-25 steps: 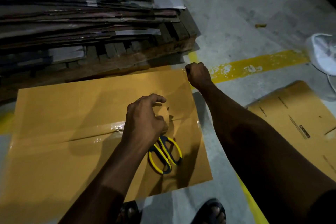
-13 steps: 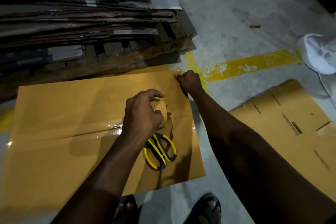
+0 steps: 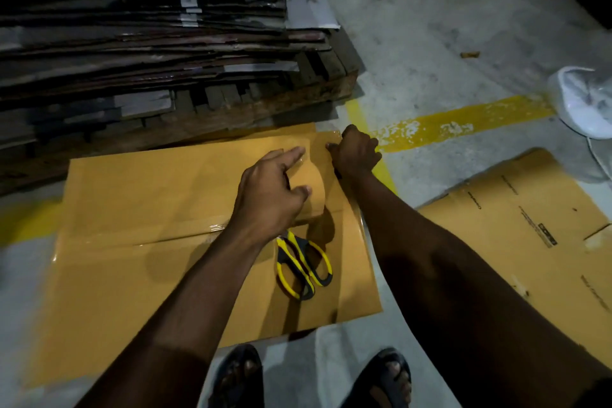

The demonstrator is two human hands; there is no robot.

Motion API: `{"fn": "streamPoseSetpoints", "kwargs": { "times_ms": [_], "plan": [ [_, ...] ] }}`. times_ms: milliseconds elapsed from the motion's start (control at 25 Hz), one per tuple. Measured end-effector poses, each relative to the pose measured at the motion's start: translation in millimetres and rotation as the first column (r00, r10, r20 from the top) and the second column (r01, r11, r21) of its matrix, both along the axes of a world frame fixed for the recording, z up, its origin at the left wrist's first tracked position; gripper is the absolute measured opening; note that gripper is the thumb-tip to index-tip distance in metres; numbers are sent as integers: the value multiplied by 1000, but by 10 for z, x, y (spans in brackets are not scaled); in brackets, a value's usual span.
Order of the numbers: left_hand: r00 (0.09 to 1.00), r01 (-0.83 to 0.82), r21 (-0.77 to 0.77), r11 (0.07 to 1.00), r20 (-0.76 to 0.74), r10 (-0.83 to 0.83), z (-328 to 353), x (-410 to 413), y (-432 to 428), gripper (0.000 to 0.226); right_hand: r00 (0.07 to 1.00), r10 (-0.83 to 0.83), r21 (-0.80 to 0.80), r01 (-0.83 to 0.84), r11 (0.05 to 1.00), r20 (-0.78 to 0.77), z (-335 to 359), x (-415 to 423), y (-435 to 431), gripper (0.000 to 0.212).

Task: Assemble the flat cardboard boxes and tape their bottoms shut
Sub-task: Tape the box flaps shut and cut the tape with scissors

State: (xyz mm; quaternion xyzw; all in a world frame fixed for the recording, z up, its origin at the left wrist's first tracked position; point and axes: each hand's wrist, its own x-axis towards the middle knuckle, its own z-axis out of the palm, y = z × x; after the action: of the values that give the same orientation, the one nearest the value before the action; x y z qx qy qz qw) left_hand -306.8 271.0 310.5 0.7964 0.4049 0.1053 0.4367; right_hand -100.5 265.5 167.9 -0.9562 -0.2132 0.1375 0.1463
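Since a moment ago my left hand [image 3: 271,195] has slid up the box toward the right one, index finger now stretched out. It grips the tape roll [image 3: 316,182] between fingers and thumb. My right hand [image 3: 356,154] is curled tight at the far right corner of the cardboard box [image 3: 149,202], pinching the tape strip [image 3: 326,141] (shiny, hard to trace). The box lies flaps-up on the floor [image 3: 430,43] just before the pallet [image 3: 265,109] – its middle seam [image 3: 185,237] glossy. Scissors [image 3: 303,267] lie on it near its right edge.
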Motion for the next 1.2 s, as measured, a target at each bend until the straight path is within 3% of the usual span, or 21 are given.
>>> {"fn": "streamPoseSetpoints", "kwargs": {
  "times_ms": [80, 200, 320, 440, 560, 760, 920, 1200],
  "plan": [
    [994, -12, -64, 998, 112, 19, 105, -58, 34, 64, 991, 118, 52, -122, 991, 69, 125, -277, -230, 48],
    [975, -35, -189, 981, 208, 74, 199, -150, 69, 65, 936, 352, 180, -347, 920, 2, 85, -935, -822, 45],
    [953, -11, -254, 967, 289, 87, 331, -252, 6, 65, 875, 484, -84, -482, 872, 0, 8, -1582, -1312, 78],
    [937, 42, -246, 968, 345, 47, 472, -367, -116, 65, 885, 464, -178, -460, 870, -17, 86, -1876, -1475, 77],
    [929, 92, -216, 972, 370, -6, 585, -509, -300, 67, 903, 403, -190, -426, 884, -152, 246, -1845, -1560, 69],
    [937, 287, -114, 951, 242, -253, 709, -797, -724, 69, 978, 193, 25, -191, 981, -75, 965, -1465, -2060, 53],
    [908, 414, -16, 910, -59, -414, 608, -934, -962, 71, 957, 287, 114, -282, 953, -33, 1496, -1190, -2392, 59],
    [934, 357, -203, 912, 83, -348, 600, -971, -1306, 68, 876, 482, 69, -482, 873, 23, 1590, -1176, -2892, 65]
  ]
}}
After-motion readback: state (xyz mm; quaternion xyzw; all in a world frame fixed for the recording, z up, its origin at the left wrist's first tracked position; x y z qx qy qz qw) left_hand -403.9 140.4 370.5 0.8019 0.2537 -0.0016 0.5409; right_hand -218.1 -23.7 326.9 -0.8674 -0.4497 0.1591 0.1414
